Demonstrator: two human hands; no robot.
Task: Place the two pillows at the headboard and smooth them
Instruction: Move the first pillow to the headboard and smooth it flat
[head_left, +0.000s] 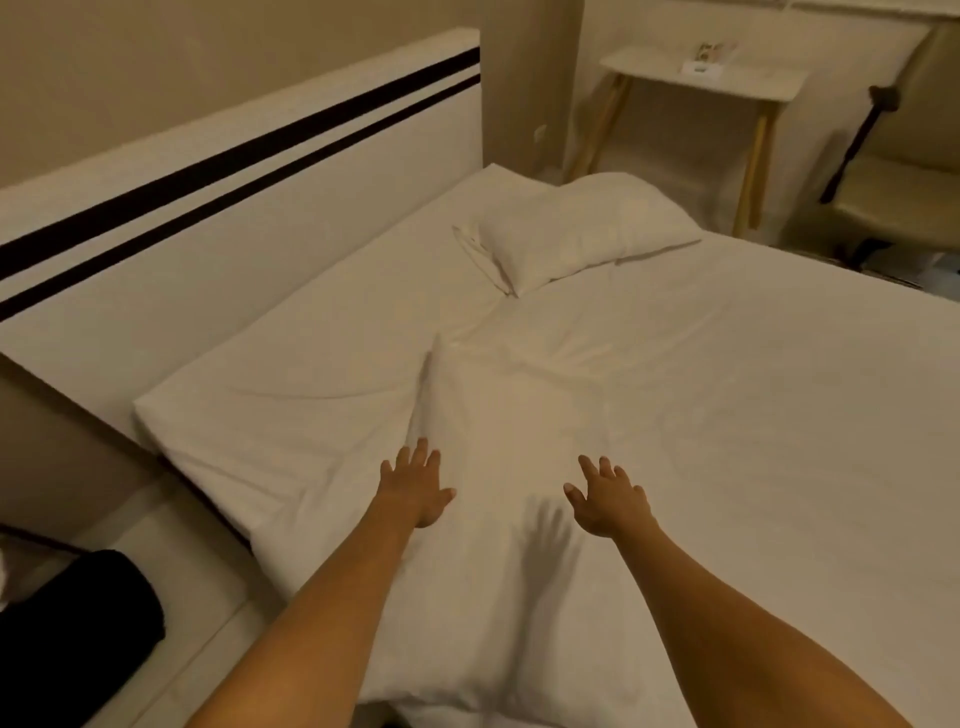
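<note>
A white pillow (582, 228) lies at the far corner of the bed, near the headboard (249, 208) but angled away from it. A second white pillow (493, 415) lies flat in the middle foreground, its far corner raised in a crease. My left hand (415, 486) rests palm down with fingers spread on the near pillow's left part. My right hand (608, 499) hovers just above the pillow with fingers spread, casting a shadow on it. Both hands hold nothing.
The white sheet (753, 389) covers the mattress, wrinkled near the pillows. A small white side table (701, 78) with wooden legs stands beyond the bed, a pale chair (893, 192) to its right. A black bundle (78, 623) lies at the lower left.
</note>
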